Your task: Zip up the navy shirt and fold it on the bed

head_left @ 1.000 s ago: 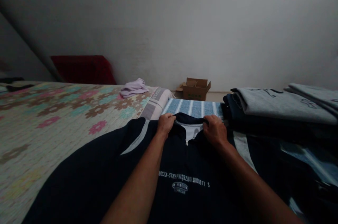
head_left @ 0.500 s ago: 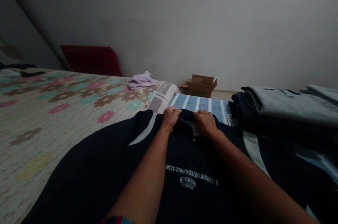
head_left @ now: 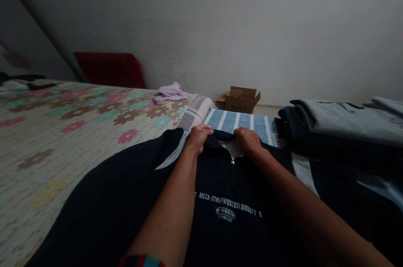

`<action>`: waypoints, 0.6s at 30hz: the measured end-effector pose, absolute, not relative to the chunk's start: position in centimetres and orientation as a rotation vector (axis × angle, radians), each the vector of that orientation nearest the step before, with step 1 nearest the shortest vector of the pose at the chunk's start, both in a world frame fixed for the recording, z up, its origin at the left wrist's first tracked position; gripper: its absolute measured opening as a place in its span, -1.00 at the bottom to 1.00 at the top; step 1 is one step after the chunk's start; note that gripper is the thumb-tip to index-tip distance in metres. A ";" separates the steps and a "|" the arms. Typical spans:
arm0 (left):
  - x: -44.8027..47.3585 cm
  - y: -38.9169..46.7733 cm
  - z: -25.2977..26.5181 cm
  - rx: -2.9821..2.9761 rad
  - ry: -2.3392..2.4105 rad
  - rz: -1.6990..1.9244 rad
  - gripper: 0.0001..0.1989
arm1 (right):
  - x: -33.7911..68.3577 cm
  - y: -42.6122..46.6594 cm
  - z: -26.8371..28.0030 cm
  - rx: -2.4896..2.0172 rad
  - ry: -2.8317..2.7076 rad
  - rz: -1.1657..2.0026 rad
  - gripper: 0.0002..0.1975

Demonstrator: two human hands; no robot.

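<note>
A navy zip-neck sweatshirt [head_left: 217, 183] with pale shoulder stripes and white chest lettering lies spread out, front side up. My left hand [head_left: 199, 137] is closed on the left side of its collar. On the collar's other side, my right hand [head_left: 248, 140] grips the fabric with the fingers curled over it. Between the hands the neck opening shows a light lining, and the metal zip pull [head_left: 232, 160] hangs just below. Both forearms cross over the sweatshirt and hide parts of its chest.
Folded grey and dark clothes [head_left: 352, 120] are stacked at the right. A lilac cloth [head_left: 170, 93] lies on the flowered bedspread [head_left: 78, 111]. Beyond the blue striped cloth [head_left: 242, 122], an open cardboard box [head_left: 241, 101] stands by the wall. A dark red object [head_left: 108, 69] leans at the back left.
My hands have moved slightly apart, still holding the collar. The neck opening is wider now, with more of the lining and the zip pull in sight.
</note>
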State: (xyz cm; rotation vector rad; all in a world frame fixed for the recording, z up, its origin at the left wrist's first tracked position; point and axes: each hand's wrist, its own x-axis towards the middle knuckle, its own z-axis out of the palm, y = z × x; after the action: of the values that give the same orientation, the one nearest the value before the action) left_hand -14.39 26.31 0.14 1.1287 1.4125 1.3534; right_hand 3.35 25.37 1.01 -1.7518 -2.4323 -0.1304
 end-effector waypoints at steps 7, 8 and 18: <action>-14.9 26.4 0.5 1.025 1.335 1.335 -0.70 | 3.0 24.5 1.8 -1.705 -2.456 -0.134 -0.74; -14.8 26.4 0.5 1.015 1.328 1.342 -0.70 | 2.8 24.3 1.9 -1.677 -2.471 -0.132 -0.75; -14.5 26.1 0.7 0.935 1.266 1.308 -0.81 | 1.0 24.4 1.9 -1.559 -2.539 -0.104 -0.79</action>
State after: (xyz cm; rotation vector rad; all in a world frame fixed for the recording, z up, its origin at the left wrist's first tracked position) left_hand -14.52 26.07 0.70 0.9348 1.2661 1.3076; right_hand 1.05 24.40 1.86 -1.5593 -2.5388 -0.1043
